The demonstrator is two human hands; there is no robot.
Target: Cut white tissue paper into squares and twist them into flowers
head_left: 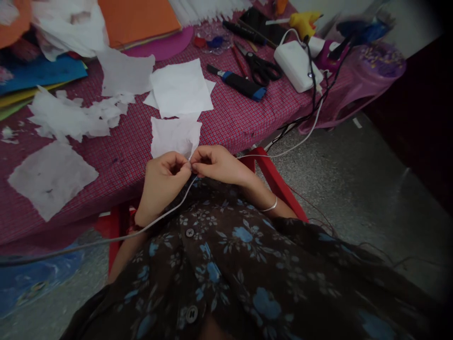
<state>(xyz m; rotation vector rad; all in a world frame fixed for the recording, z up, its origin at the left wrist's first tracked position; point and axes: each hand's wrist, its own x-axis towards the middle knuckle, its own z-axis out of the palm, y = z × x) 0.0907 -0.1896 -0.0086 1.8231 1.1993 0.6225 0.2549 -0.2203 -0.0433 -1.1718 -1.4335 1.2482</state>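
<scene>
Pinching together, the left hand (164, 182) and right hand (222, 165) grip a gathered corner of a white sheet (173, 134), apparently for fine control, its wider part just beyond them over checked cloth (231, 123).

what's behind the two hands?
White paper shows just beyond the left hand and right hand, over the checked tablecloth. The hands cover part of its near edge; whatever sits directly behind them can't be seen.

There are two bare hands (163, 182) (222, 165), one yellow plastic glue gun (304, 22) and one pair of black-handled metal scissors (254, 60).
</scene>
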